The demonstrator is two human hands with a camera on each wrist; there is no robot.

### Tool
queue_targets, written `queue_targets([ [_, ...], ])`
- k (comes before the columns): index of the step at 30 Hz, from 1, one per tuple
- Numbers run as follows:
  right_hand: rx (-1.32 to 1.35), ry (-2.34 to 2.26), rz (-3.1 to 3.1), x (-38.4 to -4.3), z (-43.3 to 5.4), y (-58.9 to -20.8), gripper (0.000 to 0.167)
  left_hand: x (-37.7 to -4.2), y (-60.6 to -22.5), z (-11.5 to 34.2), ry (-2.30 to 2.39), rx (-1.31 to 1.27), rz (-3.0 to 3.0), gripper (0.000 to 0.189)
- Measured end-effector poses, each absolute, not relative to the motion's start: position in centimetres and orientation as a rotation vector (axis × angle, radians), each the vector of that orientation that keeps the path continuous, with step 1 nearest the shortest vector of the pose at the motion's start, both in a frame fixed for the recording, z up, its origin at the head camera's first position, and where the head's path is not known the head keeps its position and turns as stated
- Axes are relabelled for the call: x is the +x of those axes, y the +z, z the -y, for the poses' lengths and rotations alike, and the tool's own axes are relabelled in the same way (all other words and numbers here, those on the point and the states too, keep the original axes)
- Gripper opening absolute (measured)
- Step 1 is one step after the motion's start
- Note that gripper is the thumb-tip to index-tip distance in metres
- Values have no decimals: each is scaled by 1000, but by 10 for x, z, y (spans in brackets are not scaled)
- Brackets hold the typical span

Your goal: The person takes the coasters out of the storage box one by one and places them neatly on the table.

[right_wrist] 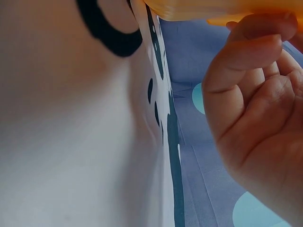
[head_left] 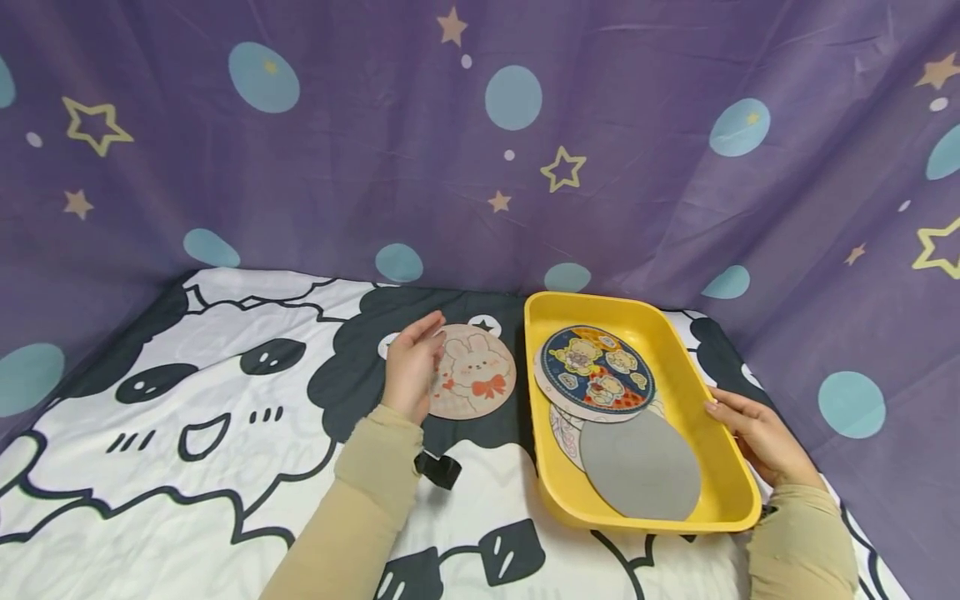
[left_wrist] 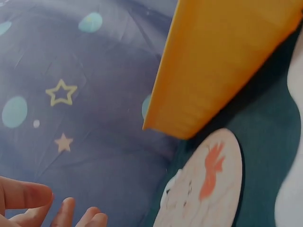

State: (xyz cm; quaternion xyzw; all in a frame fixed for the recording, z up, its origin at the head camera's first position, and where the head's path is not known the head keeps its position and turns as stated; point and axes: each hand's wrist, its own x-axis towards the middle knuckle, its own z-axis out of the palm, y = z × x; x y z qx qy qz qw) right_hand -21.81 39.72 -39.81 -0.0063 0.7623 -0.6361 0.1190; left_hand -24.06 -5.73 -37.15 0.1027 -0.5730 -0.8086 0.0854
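A round mat (head_left: 474,372) printed with a white rabbit and a red bow lies on the bedding. My left hand (head_left: 414,367) is over its left edge, fingers loosely bent and nothing between them; in the left wrist view the fingers (left_wrist: 28,196) are apart from the mat. Right of the mat is a yellow tray (head_left: 678,333), whose right rim my right hand (head_left: 765,437) grips, its fingers (right_wrist: 246,56) curled at the tray's edge in the right wrist view. Inside the tray are a dark blue round mat with cartoon figures (head_left: 596,371), a plain grey disc (head_left: 641,467) and a partly hidden patterned disc (head_left: 566,437).
Black-and-white cartoon bedding (head_left: 217,417) spreads beneath everything. Behind it hangs a purple curtain (head_left: 360,150) with stars and blue dots, close to the tray's far end. A black strap (head_left: 438,469) is on the left wrist.
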Motion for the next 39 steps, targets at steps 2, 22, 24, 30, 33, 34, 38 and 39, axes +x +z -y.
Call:
queue_targets([
  [2,-17,-1854,-2228,-218,-398,-398,26,-241,-369,52,-2439,281,1693,43],
  [22,-41,-1877,-2197,-219,-400,-399,28,-249,-327,6,-2511,174,1768,41],
  [24,-38,-1876,-2200,-218,-400,-399,27,-251,-325,0,-2530,174,1773,41],
  [30,-40,-1867,-2216,-217,-400,-399,26,-257,-320,-19,-2569,170,1804,42],
  [33,-49,-1872,-2213,-217,-401,-398,27,-258,-321,-31,-2601,169,1820,43],
  [34,-49,-1873,-2213,-217,-400,-398,27,-258,-322,-34,-2612,165,1822,43],
  [38,-48,-1863,-2224,-219,-399,-397,27,-256,-326,-46,-2659,156,1812,43],
  [39,-37,-1859,-2230,-219,-398,-397,27,-256,-327,-48,-2665,154,1812,43],
])
